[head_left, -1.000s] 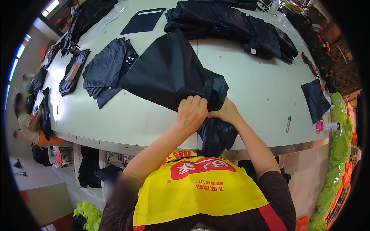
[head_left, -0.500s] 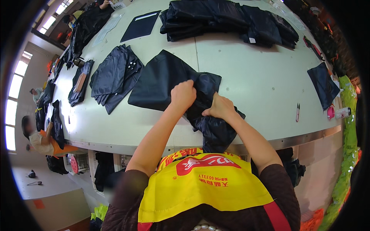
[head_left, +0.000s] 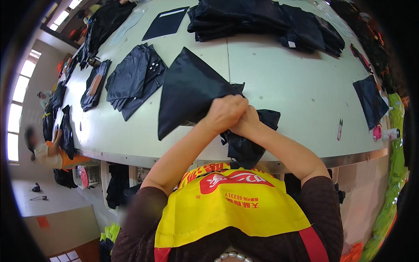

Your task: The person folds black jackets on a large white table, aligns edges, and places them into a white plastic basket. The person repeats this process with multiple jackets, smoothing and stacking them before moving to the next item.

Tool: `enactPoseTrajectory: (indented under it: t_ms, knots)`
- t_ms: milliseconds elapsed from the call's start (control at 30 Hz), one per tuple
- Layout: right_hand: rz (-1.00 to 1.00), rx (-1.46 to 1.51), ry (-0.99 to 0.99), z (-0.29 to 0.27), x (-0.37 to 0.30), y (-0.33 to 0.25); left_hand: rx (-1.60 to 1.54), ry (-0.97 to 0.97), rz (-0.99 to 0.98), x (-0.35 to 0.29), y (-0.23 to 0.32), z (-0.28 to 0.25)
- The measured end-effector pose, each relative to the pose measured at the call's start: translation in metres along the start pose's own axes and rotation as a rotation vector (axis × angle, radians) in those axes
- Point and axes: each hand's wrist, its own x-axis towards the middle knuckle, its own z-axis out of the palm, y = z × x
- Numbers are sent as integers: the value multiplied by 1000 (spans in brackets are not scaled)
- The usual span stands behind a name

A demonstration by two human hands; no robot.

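Observation:
A dark navy piece of shiny fabric (head_left: 192, 89) is gathered up in front of me, over the near part of the table. My left hand (head_left: 226, 112) is closed on its bunched middle. Pressed against it, my right hand (head_left: 247, 120) is closed on the same bunch, its fingers partly hidden. One smooth corner of the fabric fans out beyond my left hand to the far left. A crumpled end (head_left: 251, 146) hangs down toward the table edge, below my right hand.
Folded dark pieces lie in a fanned stack (head_left: 133, 78) at left, beside a smaller pile (head_left: 95, 87). A large dark stack (head_left: 244, 19) sits at the far side. Small snips (head_left: 339, 129), a dark folded piece (head_left: 370, 101) and a clear jar (head_left: 389, 134) lie right. A person sits far left.
My hands have come together at the bunched middle, the left moving right. The fabric's smooth left part has lifted and folded into a pointed shape.

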Motion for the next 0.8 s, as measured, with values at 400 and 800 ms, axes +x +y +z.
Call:
enactPoseTrajectory:
  t_ms: [400, 800]
  knots:
    - [151, 1070, 234, -25, -14, 53, 28, 109, -90, -102, 41, -20]
    - [1084, 1491, -3, 24, -39, 80, -566, 392, -716, -101, 13, 13]
